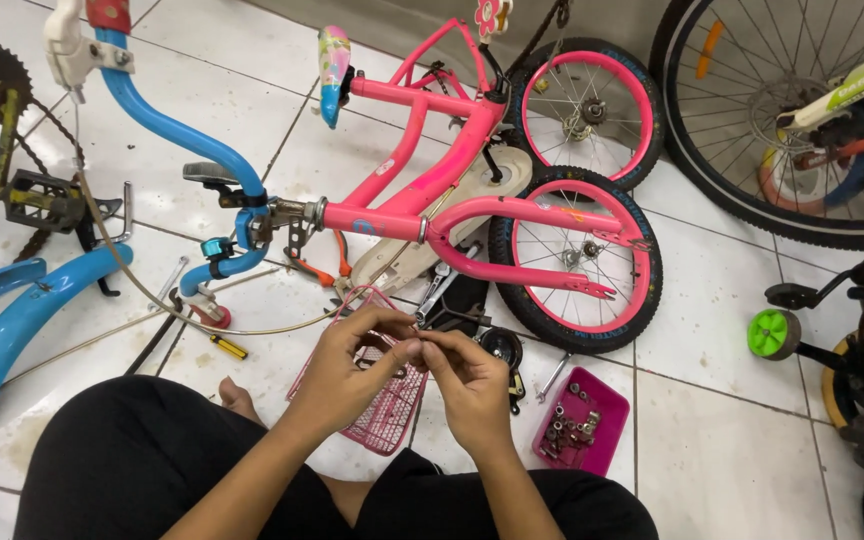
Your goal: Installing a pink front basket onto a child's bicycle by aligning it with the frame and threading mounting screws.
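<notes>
My knees in black sat closest, and above them my left hand (347, 375) and right hand (467, 385) met fingertip to fingertip, both pinched nearly closed on a small part (414, 347) too tiny to identify. I held it over the pink wire basket (392, 410) on the floor, near the magenta tray of nuts (580, 432). Its axis I couldn't tell. The pink bicycle frame (432, 185) lay beyond on its side.
</notes>
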